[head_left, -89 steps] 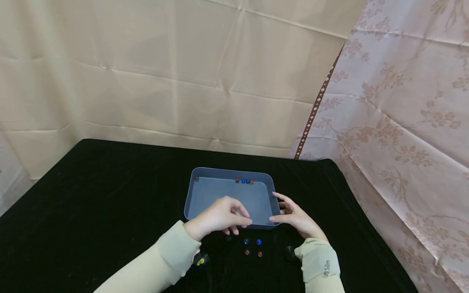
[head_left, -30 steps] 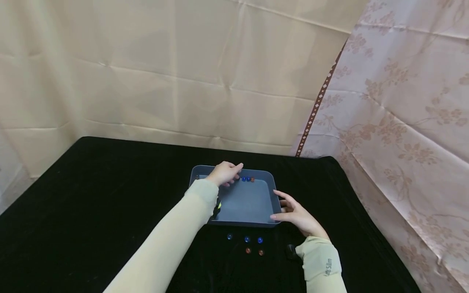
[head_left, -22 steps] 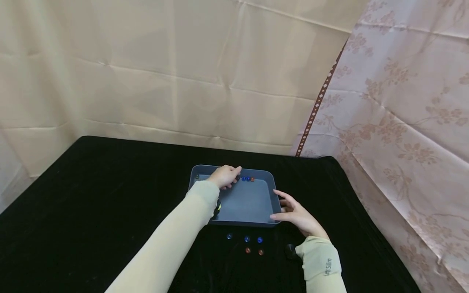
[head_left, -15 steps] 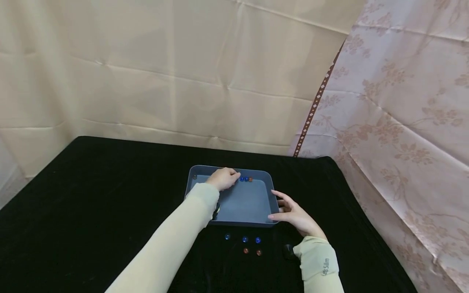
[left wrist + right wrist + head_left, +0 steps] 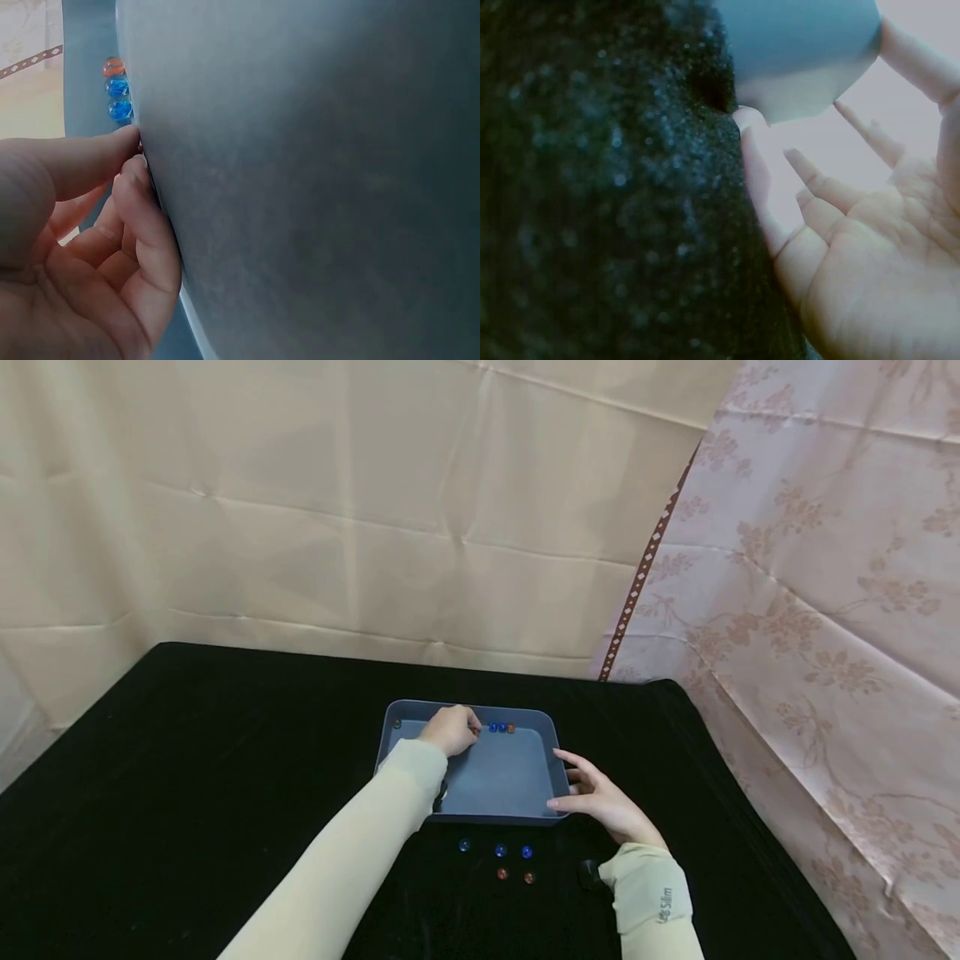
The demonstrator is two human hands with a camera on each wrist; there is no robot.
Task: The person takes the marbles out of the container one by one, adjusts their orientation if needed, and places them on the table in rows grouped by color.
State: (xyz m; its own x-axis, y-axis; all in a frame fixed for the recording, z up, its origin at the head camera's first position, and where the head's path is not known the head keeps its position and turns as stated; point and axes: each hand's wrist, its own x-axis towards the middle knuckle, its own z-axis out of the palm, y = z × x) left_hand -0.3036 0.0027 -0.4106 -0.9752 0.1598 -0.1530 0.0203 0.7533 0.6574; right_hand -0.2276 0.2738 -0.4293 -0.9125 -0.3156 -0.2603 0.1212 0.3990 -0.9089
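Observation:
My left hand (image 5: 450, 731) reaches over the blue-grey tray (image 5: 510, 785) to its back wall. Between its thumb and fingertips a reddish-brown marble (image 5: 476, 731) shows; in the left wrist view those fingers hide nearly all of it. Just to the right, two blue marbles (image 5: 118, 99) and an orange marble (image 5: 113, 67) line up along the back wall. One dark marble (image 5: 397, 723) sits in the tray's back left corner. My right hand (image 5: 603, 797) rests at the tray's right end, thumb and index finger on the rim, the other fingers loosely extended in the right wrist view.
In front of the tray, on the black cloth (image 5: 225, 777), lie three bluish marbles (image 5: 500, 851) and two reddish marbles (image 5: 502, 874). A beige curtain (image 5: 300, 527) hangs behind the table, and a pink flowered one (image 5: 825, 610) hangs to the right.
My left hand has gone from the tray's near edge to its back wall, then slid slightly left with the reddish-brown marble, away from the blue ones. The right hand stays at the tray.

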